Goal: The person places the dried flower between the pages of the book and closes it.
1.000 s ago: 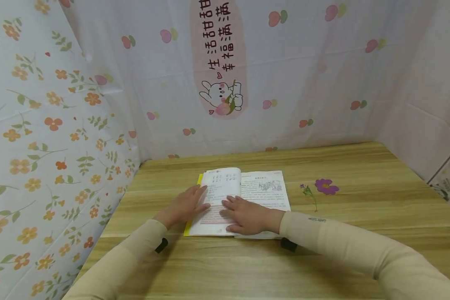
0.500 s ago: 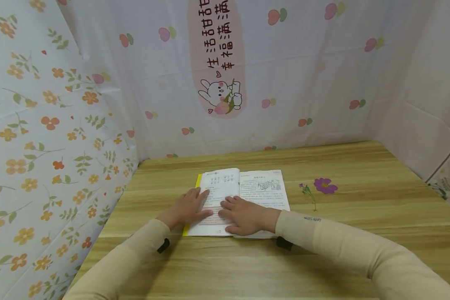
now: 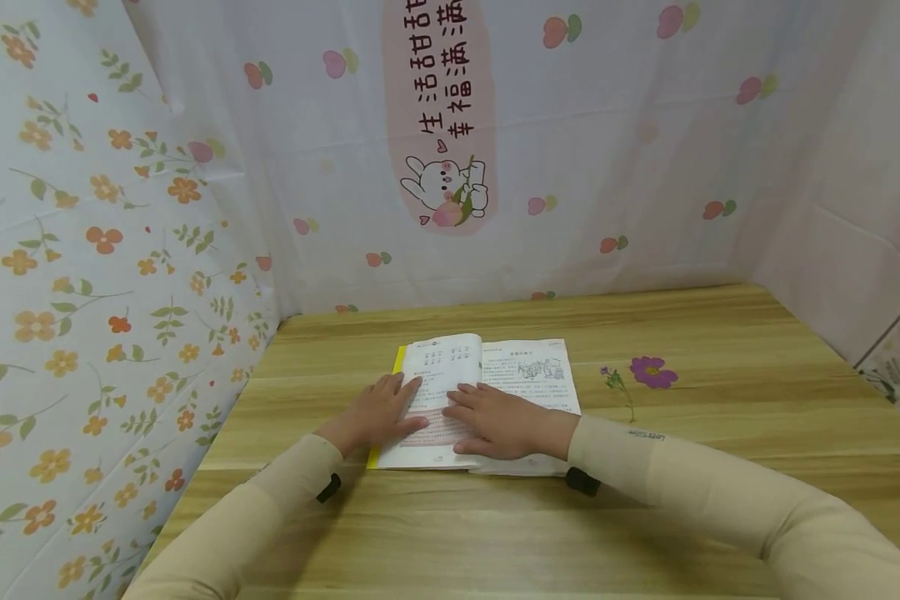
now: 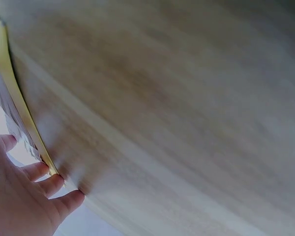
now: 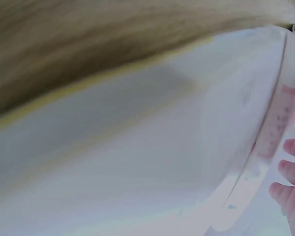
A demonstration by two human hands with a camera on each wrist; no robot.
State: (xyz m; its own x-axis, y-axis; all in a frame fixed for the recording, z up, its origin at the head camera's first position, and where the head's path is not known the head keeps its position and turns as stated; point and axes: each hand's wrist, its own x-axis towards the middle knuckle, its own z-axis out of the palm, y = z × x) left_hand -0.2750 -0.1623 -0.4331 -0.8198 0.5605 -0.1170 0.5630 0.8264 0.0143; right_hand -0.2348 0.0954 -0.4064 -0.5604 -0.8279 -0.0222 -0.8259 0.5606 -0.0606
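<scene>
Opened book of white printed paper with a yellow cover [image 3: 465, 371]: lay flat in front of the person, under both hands, its spread wider than it was deep.
Fold: ran away from the person, along the pages' long axis; the right hand was the nearer to it and lay across it, while the left kept to the outer edge.
Right hand [image 3: 498, 423]: fingers straight and parted, gripping nothing; fingertips rested on the left page, the palm reached back over the right page.
Left hand [image 3: 375, 412]: fingers extended and spread, gripping nothing that showed; it lay over the book's left edge, thumb on the page, near the right fingertips but apart.
Yellow cover edge [image 4: 19, 98]: thin, smooth strip jutting past the paper on the left, some left fingertips at it.
Left page [image 3: 442, 383]: pale, thin, bowed softly towards the fold, with a pink-tinted block of print [image 3: 427, 429] between the hands.
Right page [image 3: 521, 392]: flatter, with a line drawing [image 3: 543, 370] in its far corner.
Purple flower with scalloped petals [image 3: 653, 372]: lay right of the book, beyond a slender green-stemmed sprig [image 3: 617, 383].
Wood-grained table [image 3: 457, 533]: yellow-brown, streaked crosswise.
</scene>
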